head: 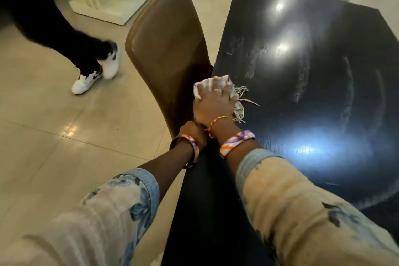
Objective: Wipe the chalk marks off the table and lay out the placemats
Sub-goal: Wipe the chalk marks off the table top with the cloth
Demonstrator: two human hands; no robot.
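Fringed cloth point(218, 89) under rt hand point(213, 107)

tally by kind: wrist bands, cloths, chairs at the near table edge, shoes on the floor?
Wrist bands: 3, two patterned bangles and one orange cord
Cloths: 1
Brown chairs: 1
White shoes: 2
Total: 7

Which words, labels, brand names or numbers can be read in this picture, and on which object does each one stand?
There are none to read.
White shoes: a dark curved mark on the side, but no letters.
Bangles: coloured swirls only.
Cloth and dark table: smeared chalk marks, no writing.
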